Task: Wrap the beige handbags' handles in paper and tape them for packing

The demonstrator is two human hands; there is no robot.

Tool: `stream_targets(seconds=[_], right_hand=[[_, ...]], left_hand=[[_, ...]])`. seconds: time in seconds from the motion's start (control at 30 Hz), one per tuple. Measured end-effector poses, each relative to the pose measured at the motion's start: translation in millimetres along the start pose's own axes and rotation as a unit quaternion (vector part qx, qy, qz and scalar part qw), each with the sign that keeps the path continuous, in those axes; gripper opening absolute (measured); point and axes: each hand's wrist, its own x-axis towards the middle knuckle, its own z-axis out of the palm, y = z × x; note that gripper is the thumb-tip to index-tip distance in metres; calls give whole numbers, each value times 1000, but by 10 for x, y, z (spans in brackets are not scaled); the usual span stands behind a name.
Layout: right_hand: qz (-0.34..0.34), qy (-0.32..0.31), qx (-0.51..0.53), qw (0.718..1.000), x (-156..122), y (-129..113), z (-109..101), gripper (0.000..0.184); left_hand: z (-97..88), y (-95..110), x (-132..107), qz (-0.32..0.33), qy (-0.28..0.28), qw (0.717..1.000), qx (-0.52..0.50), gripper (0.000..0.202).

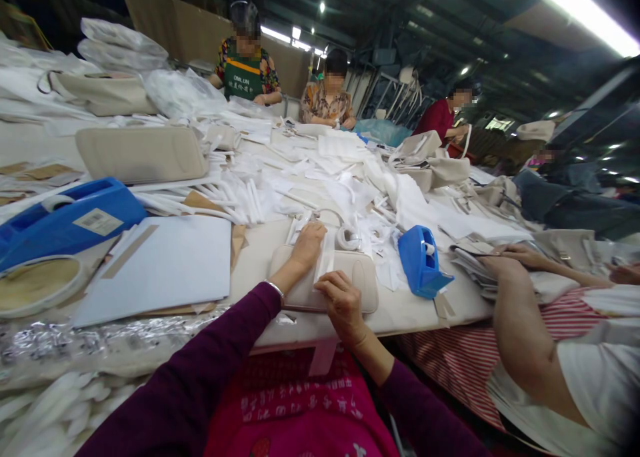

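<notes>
Head view: left grip (307,247) and right grip (345,304) pinch white strip (326,258) above beige bag (304,293).

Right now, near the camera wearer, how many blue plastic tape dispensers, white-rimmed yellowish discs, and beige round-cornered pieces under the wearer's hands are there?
Blue plastic tape dispensers: 2
White-rimmed yellowish disc: 1
Beige round-cornered piece under the left hand and right hand: 1
Total: 4

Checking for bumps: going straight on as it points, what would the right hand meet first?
Beyond the pale strip it pinches, the right hand would probably meet the left hand, though depth is unclear.
</notes>
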Motion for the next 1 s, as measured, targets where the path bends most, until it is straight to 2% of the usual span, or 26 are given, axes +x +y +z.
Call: stream_targets(seconds=[0.1,0.2,0.3,0.4,0.47,0.53,0.63,0.73,0.83,0.9,1.0], right_hand=[[-10,-20,-5,1000,-123,70,35,27],[-21,-25,-1,999,-174,130,51,29],[-20,-35,14,999,-180,139,18,21],[-22,-65,36,997,-271,101,-103,17],[-21,-73,43,996,-434,60,-210,25],[-6,-73,25,997,-669,14,-279,41],[5,-62,-62,996,-1029,-34,-218,63],[-8,4,-129,992,-1214,-63,-14,57],[7,55,-104,993,-1174,-159,93,40],[14,64,-63,996,-1088,-273,34,34],[10,57,-24,998,-980,-448,-161,34]], left_hand=[[-46,44,14,10,1,1000,-9,40],[-146,138,-97,46,-16,998,-39,36],[-275,247,-360,143,-84,982,-89,28],[-408,328,-615,215,-152,963,-55,35],[-474,359,-702,223,-177,959,-5,40],[-507,376,-723,225,-192,955,28,41],[-508,384,-705,228,-199,952,49,41],[-492,383,-700,227,-199,952,52,41],[-492,380,-718,220,-194,955,49,42],[-499,379,-730,211,-183,959,44,43],[-509,376,-738,207,-172,963,20,42]])
